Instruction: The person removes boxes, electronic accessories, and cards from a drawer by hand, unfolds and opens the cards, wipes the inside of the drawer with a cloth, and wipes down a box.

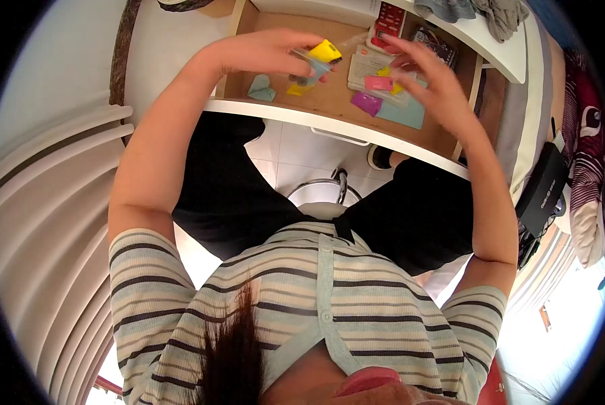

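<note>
My left hand (275, 54) is closed over the drawer, pinching a small clear plastic bag (316, 70). A bright yellow packet (326, 50) with a dark edge sticks up at its mouth; whether it is inside the bag I cannot tell. Fingers apart, my right hand (427, 77) hovers over the drawer's right side, holding nothing that I can see. Close to its thumb are a pink packet (378, 83) and yellow pieces. A purple packet (366, 103) lies just left of a light blue sheet (407, 113). Below my left hand lie another yellow piece (300, 88) and a pale blue-green piece (262, 88).
The open drawer (289, 110) has a white front and brown base. A red calculator (387, 23) lies at its back, near a pale flat case (366, 64). Grey cloths (502, 17) rest on the white top at right. A black box (544, 192) stands farther right.
</note>
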